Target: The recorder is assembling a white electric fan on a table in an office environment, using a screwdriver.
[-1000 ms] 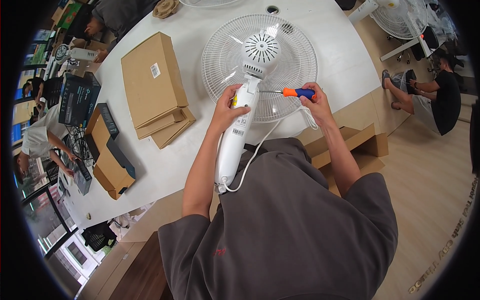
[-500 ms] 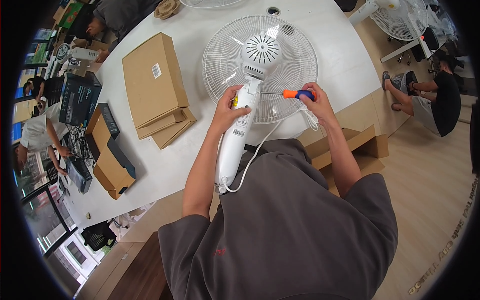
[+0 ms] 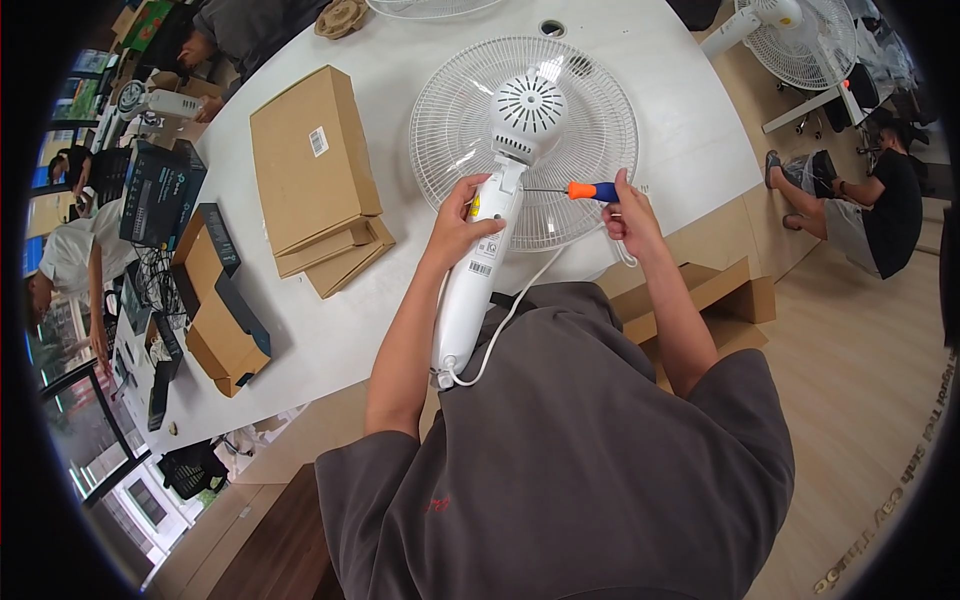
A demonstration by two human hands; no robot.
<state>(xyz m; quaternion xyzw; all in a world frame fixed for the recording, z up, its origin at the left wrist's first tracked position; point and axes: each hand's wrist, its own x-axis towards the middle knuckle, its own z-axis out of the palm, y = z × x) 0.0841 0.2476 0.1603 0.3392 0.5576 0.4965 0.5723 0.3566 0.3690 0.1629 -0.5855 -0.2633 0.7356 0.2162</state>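
Note:
A white electric fan [image 3: 466,310] lies face down, its round wire grille [image 3: 450,130] flat on the white table and its neck pointing toward my body. My left hand [image 3: 465,224] is wrapped round the neck, below the motor housing [image 3: 528,105]. From the right, my right hand [image 3: 632,215] grips the end of a screwdriver [image 3: 592,191] with an orange and blue handle. Its thin shaft runs level to the left, and the tip meets the side of the neck joint. A white cord [image 3: 510,318] loops from the fan's lower end.
Flat brown cardboard boxes [image 3: 310,170] are stacked left of the fan on the table [image 3: 690,110]. Beyond them lie an opened dark box [image 3: 215,300] and cables. Co-workers are at the left; a person [image 3: 880,200] sits low at the right. A cardboard box [image 3: 745,295] stands below the table edge.
The fingers of my right hand have shifted on the screwdriver handle, with the thumb now raised along its end. My left hand stays on the neck. At the left, a co-worker's arm has moved.

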